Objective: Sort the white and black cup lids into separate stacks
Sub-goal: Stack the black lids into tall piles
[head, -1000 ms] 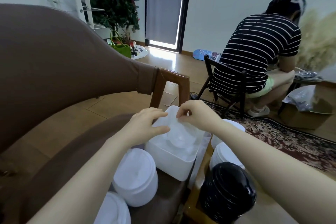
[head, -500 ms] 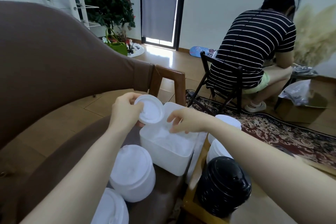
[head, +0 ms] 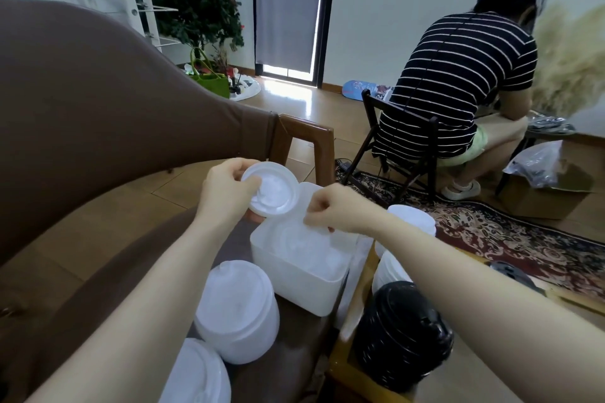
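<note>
My left hand [head: 226, 195] grips a white cup lid [head: 273, 190], held up and tilted above the far left corner of a white plastic bin [head: 294, 281]. Inside the bin lie more white lids. My right hand [head: 330, 208] hovers over the bin with fingers curled, pinching the edge of a white lid [head: 316, 231] in it. A stack of white lids [head: 237, 311] stands on the brown seat near the bin, with another white stack [head: 196, 373] below it. A stack of black lids [head: 404, 335] stands at the right, with white stacks [head: 412, 221] behind it.
I sit on a brown sofa [head: 82, 108] with a wooden arm [head: 307, 141]. A wooden side table edge [head: 347, 353] holds the right-hand stacks. A person in a striped shirt [head: 458, 85] sits on a dark chair [head: 393, 154] on a patterned rug [head: 510, 239].
My left hand lifted a white lid out of the bin and holds it up at the left. My right hand stayed over the bin and curled down onto another lid.
</note>
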`<state>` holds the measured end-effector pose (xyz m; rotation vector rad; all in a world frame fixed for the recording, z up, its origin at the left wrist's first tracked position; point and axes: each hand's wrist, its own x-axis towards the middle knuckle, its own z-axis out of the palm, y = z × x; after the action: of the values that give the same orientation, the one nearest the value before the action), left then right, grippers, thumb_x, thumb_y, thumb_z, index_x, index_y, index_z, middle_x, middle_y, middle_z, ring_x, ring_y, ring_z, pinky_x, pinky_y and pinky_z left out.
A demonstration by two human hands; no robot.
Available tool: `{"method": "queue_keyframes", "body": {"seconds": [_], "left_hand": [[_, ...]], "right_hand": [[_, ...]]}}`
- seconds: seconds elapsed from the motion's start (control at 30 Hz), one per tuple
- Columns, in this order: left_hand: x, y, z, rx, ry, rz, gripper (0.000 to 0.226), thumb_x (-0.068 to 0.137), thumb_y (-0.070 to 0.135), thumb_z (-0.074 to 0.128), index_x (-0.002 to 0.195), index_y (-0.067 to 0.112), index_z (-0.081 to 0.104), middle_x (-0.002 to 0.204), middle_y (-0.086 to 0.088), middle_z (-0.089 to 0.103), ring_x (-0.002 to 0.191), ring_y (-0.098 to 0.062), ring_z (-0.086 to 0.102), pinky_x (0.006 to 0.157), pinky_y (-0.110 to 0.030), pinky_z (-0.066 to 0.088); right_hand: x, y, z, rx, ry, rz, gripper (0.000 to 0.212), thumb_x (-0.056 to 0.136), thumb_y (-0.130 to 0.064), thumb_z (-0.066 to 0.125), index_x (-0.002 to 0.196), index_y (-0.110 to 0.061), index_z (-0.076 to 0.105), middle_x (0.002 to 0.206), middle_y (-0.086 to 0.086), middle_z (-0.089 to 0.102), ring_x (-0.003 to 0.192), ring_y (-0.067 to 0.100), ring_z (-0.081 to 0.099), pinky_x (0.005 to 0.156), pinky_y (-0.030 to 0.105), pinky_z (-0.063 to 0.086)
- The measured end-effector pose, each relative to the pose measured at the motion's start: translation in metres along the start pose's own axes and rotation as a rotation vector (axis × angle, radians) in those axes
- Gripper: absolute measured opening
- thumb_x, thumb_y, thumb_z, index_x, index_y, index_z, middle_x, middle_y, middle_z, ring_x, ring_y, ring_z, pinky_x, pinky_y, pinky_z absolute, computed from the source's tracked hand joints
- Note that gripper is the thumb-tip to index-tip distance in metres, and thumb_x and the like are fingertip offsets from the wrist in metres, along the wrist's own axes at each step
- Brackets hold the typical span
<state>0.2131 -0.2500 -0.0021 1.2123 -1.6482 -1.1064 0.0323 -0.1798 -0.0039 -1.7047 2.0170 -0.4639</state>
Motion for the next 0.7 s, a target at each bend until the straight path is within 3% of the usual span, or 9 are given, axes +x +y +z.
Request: {"method": "queue_keyframes", "body": {"seconds": [0.1, 0.23, 0.37, 0.47, 0.6, 0.7], "left_hand": [[-0.01, 0.018, -0.002, -0.072, 0.01, 0.071, 0.021, 0.096, 0.006, 0.059, 0.111, 0.019, 0.066, 0.105, -0.003, 0.066, 0.097, -0.023, 0.064, 0.066, -0.038, 0.062], [-0.038, 0.05, 0.004, -0.163, 0.002, 0.171, 0.019, 0.097, 0.008, 0.06, 0.109, 0.022, 0.064, 0.095, 0.01, 0.062, 0.085, -0.009, 0.06, 0.049, -0.014, 0.052], [-0.081, 0.073, 0.028, -0.323, -0.138, 0.168, 0.021, 0.097, 0.008, 0.059, 0.1, 0.027, 0.067, 0.1, 0.003, 0.068, 0.086, -0.014, 0.065, 0.049, -0.022, 0.056], [-0.121, 0.08, 0.06, -0.372, -0.236, 0.172, 0.023, 0.097, 0.008, 0.058, 0.098, 0.027, 0.07, 0.101, 0.003, 0.069, 0.085, -0.014, 0.065, 0.047, -0.023, 0.053], [-0.171, 0.078, 0.105, -0.342, -0.3, 0.186, 0.018, 0.093, 0.011, 0.061, 0.101, 0.021, 0.074, 0.096, 0.012, 0.072, 0.091, -0.005, 0.063, 0.069, -0.019, 0.05], [-0.201, 0.074, 0.13, -0.332, -0.346, 0.192, 0.019, 0.093, 0.015, 0.062, 0.102, 0.024, 0.075, 0.094, 0.015, 0.072, 0.092, -0.003, 0.064, 0.074, -0.022, 0.052]], "right_hand": [[-0.033, 0.004, -0.026, 0.207, 0.218, 0.015, 0.011, 0.089, -0.02, 0.064, 0.083, -0.011, 0.063, 0.065, -0.006, 0.062, 0.053, 0.011, 0.056, 0.044, 0.014, 0.038], [-0.094, 0.017, -0.054, 0.433, 0.396, 0.081, 0.011, 0.091, -0.017, 0.066, 0.087, -0.007, 0.063, 0.05, -0.005, 0.058, 0.039, 0.011, 0.047, 0.038, 0.019, 0.032], [-0.156, 0.029, -0.058, 0.519, 0.569, 0.147, 0.011, 0.092, -0.018, 0.065, 0.091, -0.007, 0.065, 0.065, 0.006, 0.061, 0.035, 0.01, 0.047, 0.039, 0.025, 0.034], [-0.2, 0.038, -0.051, 0.603, 0.634, 0.197, 0.011, 0.093, -0.019, 0.064, 0.091, -0.007, 0.065, 0.065, 0.008, 0.062, 0.04, 0.016, 0.052, 0.034, 0.025, 0.037], [-0.249, 0.045, -0.031, 0.786, 0.688, 0.252, 0.013, 0.093, -0.022, 0.065, 0.095, -0.009, 0.067, 0.064, 0.004, 0.065, 0.046, 0.021, 0.055, 0.032, 0.023, 0.036], [-0.276, 0.05, -0.015, 0.913, 0.766, 0.275, 0.016, 0.092, -0.025, 0.064, 0.097, -0.011, 0.068, 0.068, 0.009, 0.063, 0.045, 0.019, 0.053, 0.032, 0.024, 0.036]]}}
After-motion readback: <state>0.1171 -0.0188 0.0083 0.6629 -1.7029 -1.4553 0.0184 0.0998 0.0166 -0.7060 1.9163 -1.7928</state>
